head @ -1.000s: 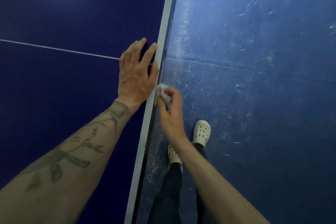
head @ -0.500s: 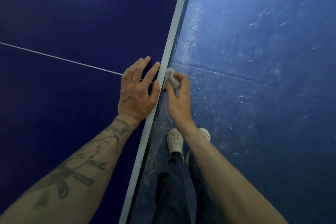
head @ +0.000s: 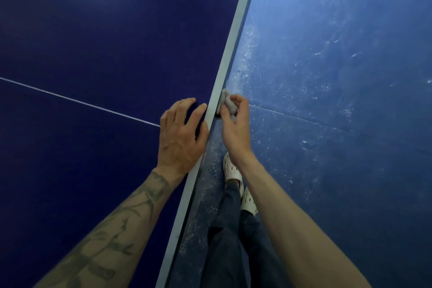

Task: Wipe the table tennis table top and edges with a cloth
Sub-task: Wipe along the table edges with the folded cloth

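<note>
Right hand [head: 235, 128] gripping cloth [head: 228, 101] against table edge [head: 230, 54], left hand [head: 181, 135] flat, open

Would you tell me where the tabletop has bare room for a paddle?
Bare tabletop lies both sides of the white line. It is crowded at the edge, around the left hand, right hand and cloth.

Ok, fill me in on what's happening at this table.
A person is cleaning a table tennis table. The right hand presses a small bunched cloth against the table's side edge, just below the white border. The left hand lies flat on the top, bracing beside it.
</note>
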{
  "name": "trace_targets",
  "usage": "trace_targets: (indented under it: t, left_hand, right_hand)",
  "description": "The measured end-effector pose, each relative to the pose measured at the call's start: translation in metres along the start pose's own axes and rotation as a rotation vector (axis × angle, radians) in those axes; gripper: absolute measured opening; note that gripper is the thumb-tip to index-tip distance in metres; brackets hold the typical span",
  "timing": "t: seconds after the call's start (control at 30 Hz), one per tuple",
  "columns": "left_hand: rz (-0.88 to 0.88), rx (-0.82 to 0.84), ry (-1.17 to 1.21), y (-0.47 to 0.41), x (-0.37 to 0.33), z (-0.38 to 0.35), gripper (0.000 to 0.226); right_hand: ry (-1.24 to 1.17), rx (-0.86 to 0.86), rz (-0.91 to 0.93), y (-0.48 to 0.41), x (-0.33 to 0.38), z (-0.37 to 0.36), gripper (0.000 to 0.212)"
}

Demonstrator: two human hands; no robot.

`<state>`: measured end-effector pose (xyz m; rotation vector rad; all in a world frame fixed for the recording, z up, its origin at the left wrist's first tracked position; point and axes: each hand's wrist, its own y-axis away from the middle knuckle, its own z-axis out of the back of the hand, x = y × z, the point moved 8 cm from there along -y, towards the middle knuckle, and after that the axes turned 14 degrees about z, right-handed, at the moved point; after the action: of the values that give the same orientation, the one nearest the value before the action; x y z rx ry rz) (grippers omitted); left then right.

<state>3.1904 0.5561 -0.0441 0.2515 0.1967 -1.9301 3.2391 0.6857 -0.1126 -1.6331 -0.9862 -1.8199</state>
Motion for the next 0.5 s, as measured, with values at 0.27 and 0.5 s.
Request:
trace_targets:
  t: [0.27, 0.5]
  left_hand:
    - [-0.039, 0.044, -0.027, -0.083, -0.028, -0.009, 0.050]
    - [-0.086, 0.033, 0.008, -0.157, -0.056, -0.020, 0.046]
  right_hand:
    - [0.068, 0.035, 0.008, -0.015, 0.007, 0.006, 0.019]
    - [0.063, -0.077, 0.061, -0.098, 0.026, 0.013, 0.016]
